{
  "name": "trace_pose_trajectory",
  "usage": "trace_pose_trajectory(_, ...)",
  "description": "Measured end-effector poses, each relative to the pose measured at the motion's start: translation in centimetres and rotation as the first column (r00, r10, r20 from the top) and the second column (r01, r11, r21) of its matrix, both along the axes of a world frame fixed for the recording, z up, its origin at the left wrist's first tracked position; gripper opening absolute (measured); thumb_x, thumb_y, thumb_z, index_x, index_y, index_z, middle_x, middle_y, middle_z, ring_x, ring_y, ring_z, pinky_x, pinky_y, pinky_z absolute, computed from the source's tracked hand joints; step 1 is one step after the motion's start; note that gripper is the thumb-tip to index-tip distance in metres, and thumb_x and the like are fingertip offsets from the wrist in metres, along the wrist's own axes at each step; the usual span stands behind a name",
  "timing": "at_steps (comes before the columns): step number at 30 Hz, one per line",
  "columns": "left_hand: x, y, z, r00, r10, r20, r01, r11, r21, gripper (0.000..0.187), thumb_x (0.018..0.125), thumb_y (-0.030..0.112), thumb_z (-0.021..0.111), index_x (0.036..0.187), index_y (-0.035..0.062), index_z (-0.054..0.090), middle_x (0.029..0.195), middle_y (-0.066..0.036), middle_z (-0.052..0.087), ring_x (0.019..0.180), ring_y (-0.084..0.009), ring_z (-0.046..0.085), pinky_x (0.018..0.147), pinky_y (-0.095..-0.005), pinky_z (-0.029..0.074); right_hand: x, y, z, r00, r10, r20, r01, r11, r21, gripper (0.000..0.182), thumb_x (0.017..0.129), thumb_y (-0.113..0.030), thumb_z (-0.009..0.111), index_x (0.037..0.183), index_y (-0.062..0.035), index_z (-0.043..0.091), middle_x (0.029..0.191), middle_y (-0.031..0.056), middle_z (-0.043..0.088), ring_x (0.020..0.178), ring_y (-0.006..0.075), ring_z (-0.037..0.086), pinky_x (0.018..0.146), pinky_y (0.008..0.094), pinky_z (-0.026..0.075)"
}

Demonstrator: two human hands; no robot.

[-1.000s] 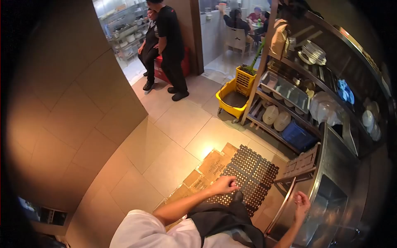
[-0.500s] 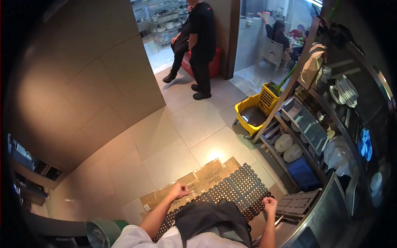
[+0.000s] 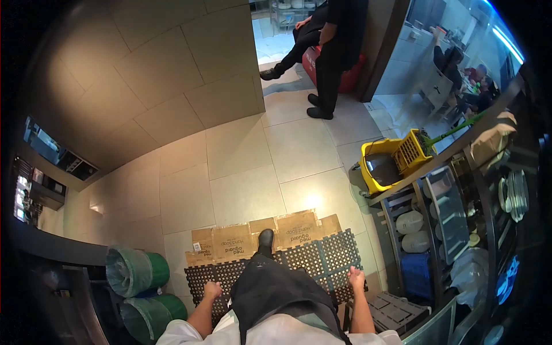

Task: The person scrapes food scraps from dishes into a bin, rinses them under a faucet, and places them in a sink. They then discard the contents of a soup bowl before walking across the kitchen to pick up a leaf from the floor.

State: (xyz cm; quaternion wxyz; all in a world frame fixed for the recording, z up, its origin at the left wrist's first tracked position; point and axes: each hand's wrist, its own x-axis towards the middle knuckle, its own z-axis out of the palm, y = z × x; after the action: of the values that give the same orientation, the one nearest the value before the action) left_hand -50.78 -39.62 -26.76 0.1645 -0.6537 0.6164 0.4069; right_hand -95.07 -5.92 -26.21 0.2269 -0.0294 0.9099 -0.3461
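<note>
Standing on a black rubber mat (image 3: 322, 259) near the bottom middle of the frame, a person in a dark apron (image 3: 276, 290) looks down at the floor. The left hand (image 3: 212, 289) hangs low at the bottom left of the mat, curled into a loose fist with nothing in it. The right hand (image 3: 356, 279) hangs at the bottom right of the mat, also curled in, and it holds nothing that can be seen. One black shoe (image 3: 265, 238) sits at the top edge of the mat, touching the flat cardboard (image 3: 230, 242) that lies just above the mat on the tiled floor (image 3: 247, 172).

Two green bins (image 3: 135, 270) with plastic liners stand at the lower left, one below the other. A yellow mop bucket (image 3: 382, 167) sits at the right, just beside a metal shelf rack (image 3: 454, 207) full of plates, tubs and trays. A blue crate (image 3: 415, 273) rests low in the rack, and a grey crate (image 3: 397, 310) lies on the floor below it. At the top of the frame one person in black (image 3: 339, 52) stands next to another who sits on a red box (image 3: 348, 72). More people sit at a table in the upper right.
</note>
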Motion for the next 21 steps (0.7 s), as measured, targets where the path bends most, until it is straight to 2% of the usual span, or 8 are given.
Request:
trace_pose_trajectory(1, -0.1, 0.2, 0.2, 1.0, 0.007, 0.0, -0.007, 1.0, 0.008, 0.031, 0.082, 0.021, 0.047, 0.072, -0.0064, 0.058, 0.056, -0.015, 0.059, 0.048, -0.0221, 0.059, 0.048, -0.0319, 0.047, -0.8, -1.2, 1.0, 0.997, 0.011, 0.074, -0.015, 0.998, 0.053, 0.041, 0.082, -0.029, 0.049, 0.055, 0.001, 0.054, 0.049, 0.0087, 0.051, 0.049, 0.019, 0.049, 0.05, 0.0322, 0.039)
trace_pose_trajectory(3, -1.1, 0.4, 0.7, 0.92, 0.386, -0.068, -0.373, 0.916, 0.149, 0.03, 0.084, 0.016, 0.044, 0.067, -0.0055, 0.055, 0.057, -0.016, 0.059, 0.046, -0.0228, 0.059, 0.039, -0.0308, 0.045, -2.5, -3.1, 0.1, 0.998, -0.008, 0.058, 0.004, 0.998, 0.065, 0.046, 0.081, -0.035, 0.05, 0.052, 0.0007, 0.053, 0.046, 0.0078, 0.048, 0.045, 0.0182, 0.048, 0.047, 0.0322, 0.039)
trace_pose_trajectory(4, -2.9, 0.1, 2.9, 0.929, 0.365, -0.065, -0.357, 0.928, 0.102, 0.027, 0.084, 0.01, 0.04, 0.066, -0.0051, 0.053, 0.06, -0.016, 0.059, 0.045, -0.0236, 0.059, 0.034, -0.0297, 0.042, -3.4, -4.0, -0.3, 0.998, -0.03, 0.056, 0.027, 0.998, 0.06, 0.046, 0.08, -0.036, 0.051, 0.052, 0.0003, 0.053, 0.045, 0.0069, 0.047, 0.042, 0.0173, 0.047, 0.044, 0.0318, 0.037)
trace_pose_trajectory(7, -2.4, -2.6, -2.2, 0.881, 0.462, -0.096, -0.446, 0.882, 0.156, 0.023, 0.083, 0.005, 0.04, 0.067, -0.0063, 0.053, 0.06, -0.016, 0.059, 0.045, -0.0238, 0.059, 0.034, -0.0301, 0.042, -5.8, -7.0, -0.3, 0.99, -0.095, 0.106, 0.103, 0.992, -0.079, 0.046, 0.081, -0.037, 0.051, 0.052, -0.0015, 0.054, 0.043, 0.0035, 0.046, 0.035, 0.014, 0.041, 0.036, 0.0295, 0.033)
trace_pose_trajectory(11, -6.0, -10.6, -4.2, 0.895, 0.409, -0.176, -0.378, 0.907, 0.188, 0.02, 0.082, 0.002, 0.04, 0.068, -0.0072, 0.052, 0.058, -0.016, 0.058, 0.043, -0.0234, 0.057, 0.033, -0.0294, 0.042, -7.9, -10.3, -1.9, 0.961, -0.2, 0.192, 0.225, 0.967, -0.117, 0.041, 0.084, -0.036, 0.048, 0.059, -0.0038, 0.055, 0.045, 0.0013, 0.045, 0.036, 0.0131, 0.041, 0.035, 0.0271, 0.033)
trace_pose_trajectory(13, -9.1, -15.3, -2.7, 0.88, 0.391, -0.269, -0.367, 0.92, 0.14, 0.016, 0.081, 0.0, 0.04, 0.072, -0.007, 0.052, 0.06, -0.016, 0.057, 0.045, -0.0223, 0.056, 0.036, -0.0306, 0.044, -7.5, -12.5, -1.3, 0.8, -0.393, 0.454, 0.47, 0.881, -0.065, 0.037, 0.085, -0.035, 0.046, 0.067, -0.0042, 0.055, 0.051, 0.0021, 0.048, 0.039, 0.0139, 0.044, 0.035, 0.0278, 0.035)
trace_pose_trajectory(17, -16.0, -26.1, -4.3, 0.749, 0.494, -0.442, -0.493, 0.861, 0.126, 0.013, 0.081, -0.002, 0.04, 0.089, -0.0059, 0.048, 0.072, -0.017, 0.058, 0.057, -0.0227, 0.059, 0.045, -0.0314, 0.047, -9.2, -17.7, -2.6, 0.796, -0.355, 0.49, 0.46, 0.881, -0.109, 0.033, 0.085, -0.027, 0.049, 0.068, 0.0007, 0.055, 0.056, 0.0081, 0.054, 0.041, 0.0167, 0.049, 0.036, 0.0288, 0.041)
trace_pose_trajectory(21, -22.3, -34.7, -4.6, 0.76, 0.19, -0.622, -0.376, 0.909, -0.182, 0.015, 0.082, -0.002, 0.039, 0.097, -0.005, 0.04, 0.087, -0.019, 0.055, 0.069, -0.0242, 0.06, 0.054, -0.0319, 0.052, -11.4, -23.9, -0.9, 0.842, -0.284, 0.459, 0.425, 0.873, -0.24, 0.032, 0.085, -0.029, 0.048, 0.076, 0.0005, 0.054, 0.061, 0.0091, 0.056, 0.047, 0.017, 0.053, 0.042, 0.0289, 0.045)
